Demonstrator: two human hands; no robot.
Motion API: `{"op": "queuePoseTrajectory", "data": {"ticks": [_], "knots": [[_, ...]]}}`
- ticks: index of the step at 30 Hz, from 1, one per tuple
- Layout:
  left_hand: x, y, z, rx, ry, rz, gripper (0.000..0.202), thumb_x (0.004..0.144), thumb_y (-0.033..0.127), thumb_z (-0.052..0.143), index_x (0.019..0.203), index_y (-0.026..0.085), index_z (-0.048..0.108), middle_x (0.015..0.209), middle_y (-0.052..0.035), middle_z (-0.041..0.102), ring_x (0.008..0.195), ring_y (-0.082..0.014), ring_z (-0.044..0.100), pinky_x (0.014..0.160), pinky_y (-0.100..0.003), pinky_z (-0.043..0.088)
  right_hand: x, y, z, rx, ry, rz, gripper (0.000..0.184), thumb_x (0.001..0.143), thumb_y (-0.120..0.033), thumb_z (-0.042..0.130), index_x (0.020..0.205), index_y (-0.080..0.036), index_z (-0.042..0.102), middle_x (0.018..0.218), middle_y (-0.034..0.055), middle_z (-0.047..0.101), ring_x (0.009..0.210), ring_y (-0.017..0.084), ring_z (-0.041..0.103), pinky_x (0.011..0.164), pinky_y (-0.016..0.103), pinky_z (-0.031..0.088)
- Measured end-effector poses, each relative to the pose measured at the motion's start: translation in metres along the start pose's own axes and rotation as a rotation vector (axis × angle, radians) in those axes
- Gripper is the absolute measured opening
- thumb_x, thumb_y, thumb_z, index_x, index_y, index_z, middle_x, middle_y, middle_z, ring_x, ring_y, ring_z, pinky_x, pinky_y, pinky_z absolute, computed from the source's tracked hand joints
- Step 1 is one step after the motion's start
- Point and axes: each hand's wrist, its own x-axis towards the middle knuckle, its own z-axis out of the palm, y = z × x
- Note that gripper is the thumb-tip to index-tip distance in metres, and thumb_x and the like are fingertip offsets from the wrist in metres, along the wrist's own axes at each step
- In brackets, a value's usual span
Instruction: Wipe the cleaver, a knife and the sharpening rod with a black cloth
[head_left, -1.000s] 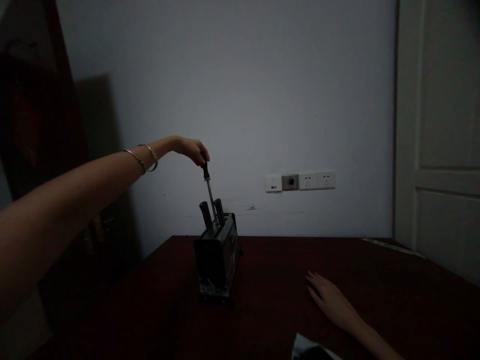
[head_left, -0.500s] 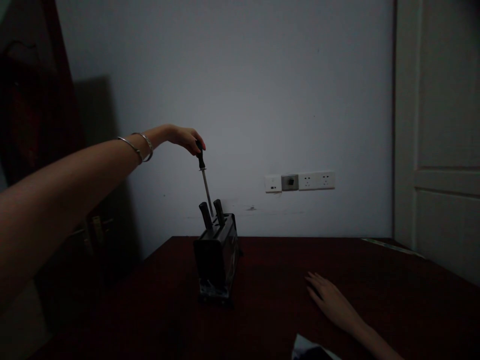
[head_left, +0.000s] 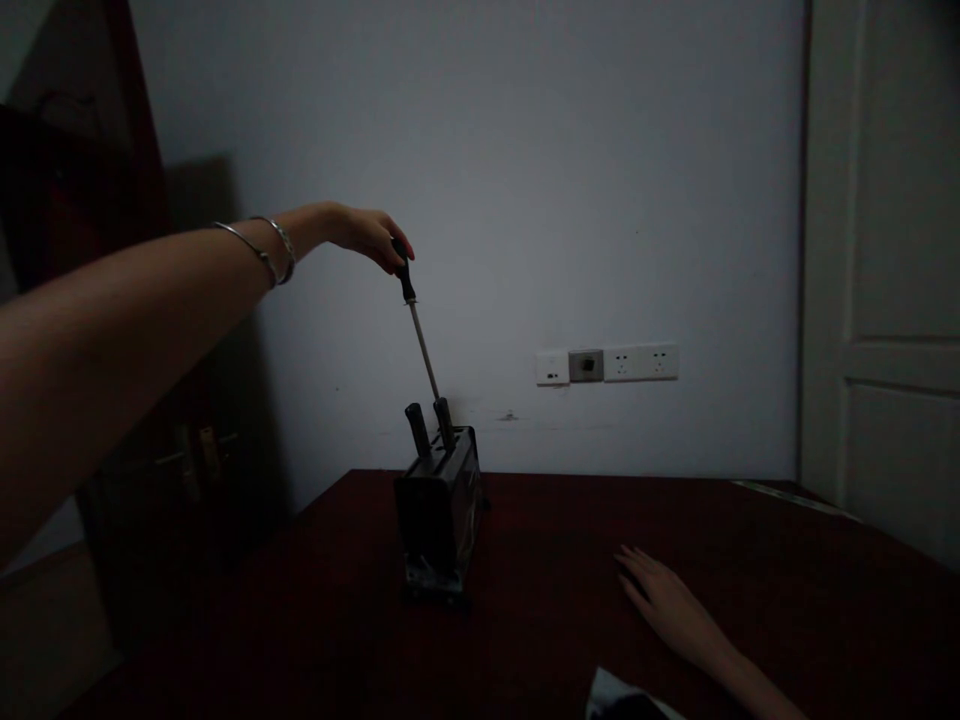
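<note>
My left hand [head_left: 373,238], with two bangles on its wrist, is closed round the black handle of a sharpening steel [head_left: 424,348]. The thin rod slants down toward a dark knife block [head_left: 435,510]; its lower end is hidden behind a knife handle, so I cannot tell whether the tip is inside. Two black-handled knives stand in the block, one at the left [head_left: 418,429] and one at the right [head_left: 444,423]. My right hand [head_left: 664,598] lies flat on the table to the right of the block, fingers stretched out, holding nothing.
The dark red table [head_left: 555,560] meets a pale wall with a row of sockets [head_left: 622,363]. A pale and dark item [head_left: 619,695] shows at the bottom edge. A flat strip [head_left: 795,498] lies at the far right. A white door [head_left: 900,300] stands at the right, dark furniture at the left.
My left hand has risen, drawing the sharpening steel higher out of the knife block. The view has shifted slightly. My right hand stays flat on the table.
</note>
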Motion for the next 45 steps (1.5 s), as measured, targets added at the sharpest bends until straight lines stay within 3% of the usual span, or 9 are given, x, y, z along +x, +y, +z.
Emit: {"op": "queuePoseTrajectory", "data": {"ticks": [5, 11, 17, 21, 27, 30, 36, 42, 45], "knots": [[-0.007, 0.025, -0.011, 0.025, 0.031, 0.051, 0.051, 0.078, 0.017, 0.062, 0.122, -0.002, 0.043, 0.097, -0.0091, 0.061, 0.1, -0.0183, 0.051, 0.09, -0.037, 0.034, -0.001, 0.0, -0.002, 0.011, 0.006, -0.01, 0.05, 0.086, -0.04, 0.034, 0.119, -0.009, 0.058, 0.129, 0.015, 0.052, 0.122, 0.028, 0.044, 0.104, 0.046, 0.032], [-0.015, 0.061, -0.012, 0.028, 0.096, 0.133, 0.048, 0.08, 0.009, 0.057, 0.121, -0.008, 0.041, 0.095, -0.01, 0.059, 0.097, -0.0186, 0.054, 0.088, -0.038, 0.033, -0.001, -0.004, -0.006, -0.002, -0.007, 0.007, 0.05, 0.087, -0.039, 0.034, 0.119, -0.01, 0.057, 0.13, 0.0143, 0.052, 0.123, 0.027, 0.043, 0.105, 0.044, 0.031], [-0.009, 0.079, -0.001, -0.057, 0.086, 0.213, 0.058, 0.078, 0.016, 0.064, 0.125, -0.007, 0.04, 0.106, -0.0162, 0.058, 0.102, -0.0226, 0.053, 0.09, -0.039, 0.033, -0.001, -0.008, -0.011, 0.008, -0.043, 0.013, 0.053, 0.086, -0.039, 0.032, 0.12, -0.006, 0.056, 0.13, 0.0163, 0.05, 0.124, 0.028, 0.043, 0.105, 0.045, 0.03], [-0.004, 0.088, 0.017, -0.096, 0.061, 0.276, 0.052, 0.077, 0.017, 0.065, 0.121, -0.004, 0.046, 0.097, -0.0094, 0.062, 0.097, -0.0186, 0.054, 0.088, -0.037, 0.034, -0.001, -0.01, -0.014, 0.024, -0.055, 0.012, 0.052, 0.086, -0.038, 0.032, 0.121, -0.007, 0.055, 0.131, 0.0159, 0.05, 0.124, 0.027, 0.042, 0.105, 0.044, 0.028], [-0.003, 0.101, 0.054, -0.187, 0.062, 0.416, 0.063, 0.059, 0.031, 0.081, 0.107, -0.001, 0.055, 0.082, -0.0049, 0.065, 0.086, -0.0127, 0.047, 0.088, -0.048, 0.038, 0.0, -0.014, -0.019, 0.081, -0.095, 0.05, 0.052, 0.084, -0.035, 0.034, 0.121, -0.004, 0.055, 0.132, 0.0181, 0.048, 0.126, 0.029, 0.039, 0.105, 0.044, 0.027], [-0.005, 0.104, 0.072, -0.208, 0.102, 0.437, 0.053, 0.054, 0.027, 0.082, 0.098, 0.005, 0.062, 0.078, -0.0048, 0.064, 0.08, -0.0142, 0.053, 0.081, -0.042, 0.042, 0.002, -0.017, -0.028, 0.145, -0.124, 0.078, 0.053, 0.081, -0.034, 0.039, 0.122, -0.003, 0.053, 0.132, 0.0193, 0.047, 0.126, 0.029, 0.039, 0.105, 0.044, 0.028], [-0.013, 0.099, 0.116, -0.237, 0.227, 0.559, 0.031, 0.061, 0.014, 0.073, 0.091, 0.009, 0.065, 0.073, -0.0046, 0.062, 0.069, -0.0149, 0.059, 0.067, -0.031, 0.043, 0.002, -0.037, -0.067, 0.339, -0.106, 0.116, 0.057, 0.079, -0.034, 0.043, 0.127, -0.003, 0.047, 0.13, 0.0187, 0.05, 0.121, 0.025, 0.046, 0.104, 0.037, 0.03], [-0.03, 0.085, 0.197, -0.421, 0.368, 0.617, 0.026, 0.065, 0.013, 0.067, 0.09, 0.009, 0.061, 0.074, -0.0039, 0.062, 0.068, -0.0125, 0.059, 0.065, -0.026, 0.046, -0.008, -0.079, -0.11, 0.58, -0.057, 0.123, 0.051, 0.082, -0.041, 0.047, 0.123, -0.012, 0.053, 0.127, 0.0125, 0.055, 0.118, 0.024, 0.049, 0.101, 0.037, 0.033], [-0.051, 0.084, 0.247, -0.537, 0.434, 0.632, 0.023, 0.066, 0.014, 0.066, 0.088, 0.011, 0.058, 0.082, -0.0053, 0.064, 0.076, -0.0142, 0.061, 0.072, -0.028, 0.049, -0.014, -0.102, -0.122, 0.937, -0.059, 0.153, 0.049, 0.078, -0.045, 0.055, 0.118, -0.015, 0.059, 0.121, 0.0107, 0.06, 0.116, 0.026, 0.051, 0.1, 0.039, 0.034]]}}
